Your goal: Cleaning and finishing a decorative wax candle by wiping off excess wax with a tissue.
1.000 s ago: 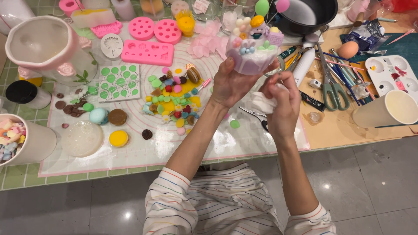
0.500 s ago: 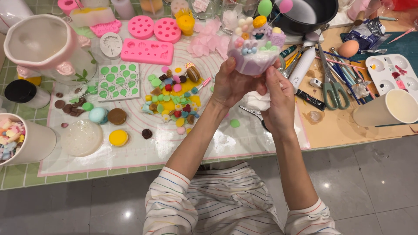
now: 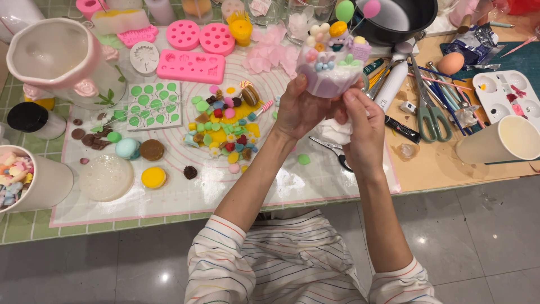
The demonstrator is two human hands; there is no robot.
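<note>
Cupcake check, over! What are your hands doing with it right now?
Left hand cups the decorated cupcake from below. Right hand steadies its side, white tissue tucked under the palm. Nothing in the way; scissors lie apart, over.

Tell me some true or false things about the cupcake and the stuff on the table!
1. Both hands, left hand and right hand, hold the decorated cupcake. True.
2. The cupcake rests on the table. False: it is held up above the mat.
3. The scissors lie right of the hands. True.
4. The moulds are blue. False: they are pink.
5. The right hand also holds a white tissue. True.
</note>
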